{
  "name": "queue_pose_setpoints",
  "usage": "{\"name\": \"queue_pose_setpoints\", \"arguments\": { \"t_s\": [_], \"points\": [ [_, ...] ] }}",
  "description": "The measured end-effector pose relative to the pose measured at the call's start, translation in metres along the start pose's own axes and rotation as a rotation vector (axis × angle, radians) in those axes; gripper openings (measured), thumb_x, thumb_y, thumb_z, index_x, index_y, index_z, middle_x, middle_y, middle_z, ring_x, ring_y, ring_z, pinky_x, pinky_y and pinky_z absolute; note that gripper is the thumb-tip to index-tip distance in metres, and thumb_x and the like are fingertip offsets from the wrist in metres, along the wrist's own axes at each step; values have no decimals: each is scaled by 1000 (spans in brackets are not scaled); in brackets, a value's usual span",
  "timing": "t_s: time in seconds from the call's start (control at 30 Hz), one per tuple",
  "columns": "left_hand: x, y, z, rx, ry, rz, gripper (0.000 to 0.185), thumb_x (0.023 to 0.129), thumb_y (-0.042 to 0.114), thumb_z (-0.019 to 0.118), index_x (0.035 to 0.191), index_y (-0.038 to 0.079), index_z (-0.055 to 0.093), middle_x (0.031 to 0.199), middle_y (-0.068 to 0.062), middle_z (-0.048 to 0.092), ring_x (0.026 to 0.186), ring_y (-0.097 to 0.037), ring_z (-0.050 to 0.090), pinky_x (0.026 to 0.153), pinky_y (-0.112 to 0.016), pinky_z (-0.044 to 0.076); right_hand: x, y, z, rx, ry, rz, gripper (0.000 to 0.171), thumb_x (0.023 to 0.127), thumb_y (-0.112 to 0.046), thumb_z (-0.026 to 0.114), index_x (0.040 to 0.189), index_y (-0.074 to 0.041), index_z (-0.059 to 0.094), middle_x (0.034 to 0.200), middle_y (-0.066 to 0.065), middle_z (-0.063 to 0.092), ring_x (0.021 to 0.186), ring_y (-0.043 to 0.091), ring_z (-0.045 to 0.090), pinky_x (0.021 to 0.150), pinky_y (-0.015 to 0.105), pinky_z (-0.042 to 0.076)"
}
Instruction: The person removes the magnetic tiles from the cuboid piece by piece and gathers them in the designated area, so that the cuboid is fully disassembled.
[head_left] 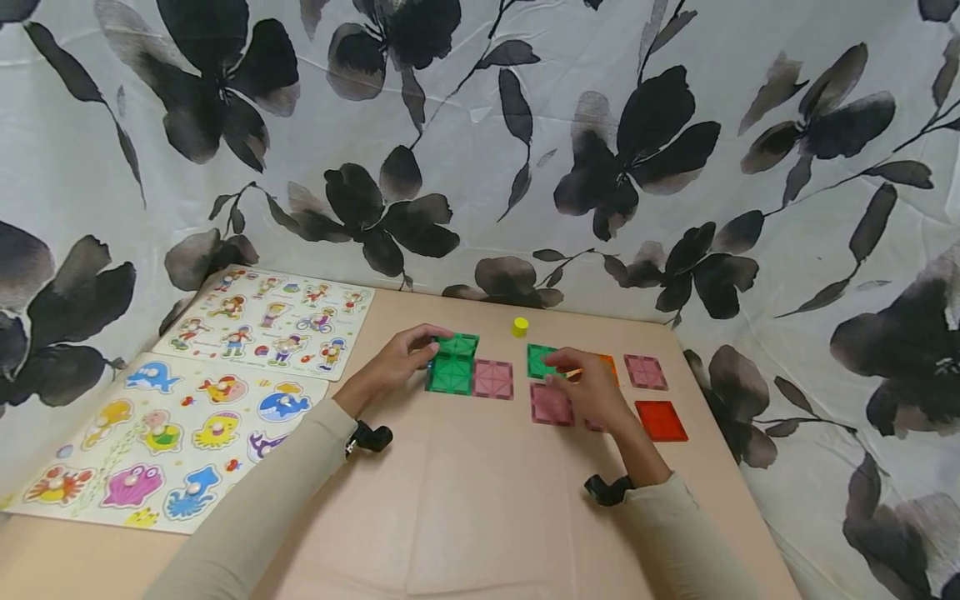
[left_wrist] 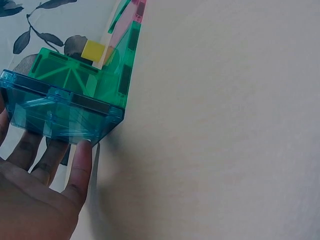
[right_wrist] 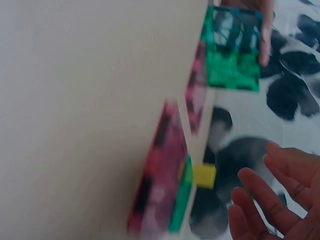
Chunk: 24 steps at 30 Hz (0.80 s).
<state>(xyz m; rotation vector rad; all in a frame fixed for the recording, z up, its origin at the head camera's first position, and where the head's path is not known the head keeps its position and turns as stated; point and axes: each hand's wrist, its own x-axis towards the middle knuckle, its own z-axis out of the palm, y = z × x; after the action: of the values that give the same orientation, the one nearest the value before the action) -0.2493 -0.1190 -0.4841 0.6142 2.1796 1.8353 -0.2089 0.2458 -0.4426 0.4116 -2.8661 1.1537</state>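
My left hand [head_left: 408, 357] lies with straight fingers [left_wrist: 82, 162] against the outer face of a clear blue tile [left_wrist: 60, 112] that stands upright on the table. This tile meets an upright green tile [head_left: 458, 344] and a flat green tile [head_left: 450, 377], with a pink tile [head_left: 492, 379] lying beside them. My right hand [head_left: 583, 385] hovers with relaxed fingers [right_wrist: 260, 197] over loose flat tiles and holds nothing. Around it lie a green tile [head_left: 537, 360], a pink tile [head_left: 550, 406] and an orange tile [head_left: 607, 363].
A small yellow block [head_left: 520, 327] stands behind the tiles. A pink tile [head_left: 645, 372] and a red tile [head_left: 661, 420] lie at the right. Two wooden picture puzzle boards [head_left: 180, 437] cover the table's left side. A flowered cloth [head_left: 480, 150] hangs behind and beside the table.
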Motion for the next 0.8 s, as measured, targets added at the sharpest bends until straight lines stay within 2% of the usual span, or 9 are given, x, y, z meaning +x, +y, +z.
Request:
{"name": "queue_pose_setpoints", "arguments": {
  "t_s": [0.07, 0.27, 0.47, 0.63, 0.8],
  "points": [
    [0, 0, 0, -4, 3, -5, 36, 115, 16, 47, 149, 8, 56, 159, -17, 50, 147, -42, 48, 117, -60, 48, 11, -4, 14, 20, -49, 11, 33, 98, -13, 78, 130, -10, 74, 130, 11, 74, 117, 34, 68, 99, 51, 62],
    [-2, 0, 0, 14, 10, -15, 37, 115, 19, 48, 149, 8, 56, 159, -17, 51, 146, -40, 48, 116, -54, 48, 33, -11, 46, -49, -150, 32, 43, 96, -11, 79, 137, -17, 72, 139, 7, 70, 123, 33, 63, 108, 54, 56],
    [-2, 0, 1, 11, 8, -16, 38, 115, 19, 48, 150, 7, 56, 158, -16, 51, 145, -41, 50, 113, -52, 53, 40, -17, 66, -179, -168, 22, 45, 91, -11, 83, 134, -18, 74, 138, 7, 71, 131, 34, 55, 117, 56, 46],
    [-2, 0, 0, 18, 14, -6, 37, 115, 18, 47, 149, 7, 56, 158, -17, 52, 145, -41, 50, 111, -49, 54, 42, -21, 71, -221, -130, -12, 41, 87, -8, 88, 126, -16, 78, 123, 5, 74, 119, 28, 58, 109, 47, 51],
    [-1, -1, 0, 21, 11, 1, 38, 115, 17, 47, 150, 5, 55, 159, -16, 51, 148, -41, 48, 115, -51, 51, 39, -23, 69, -152, -116, 17, 40, 84, -3, 88, 120, -18, 79, 115, 6, 66, 106, 25, 60, 97, 43, 58]
  ]
}}
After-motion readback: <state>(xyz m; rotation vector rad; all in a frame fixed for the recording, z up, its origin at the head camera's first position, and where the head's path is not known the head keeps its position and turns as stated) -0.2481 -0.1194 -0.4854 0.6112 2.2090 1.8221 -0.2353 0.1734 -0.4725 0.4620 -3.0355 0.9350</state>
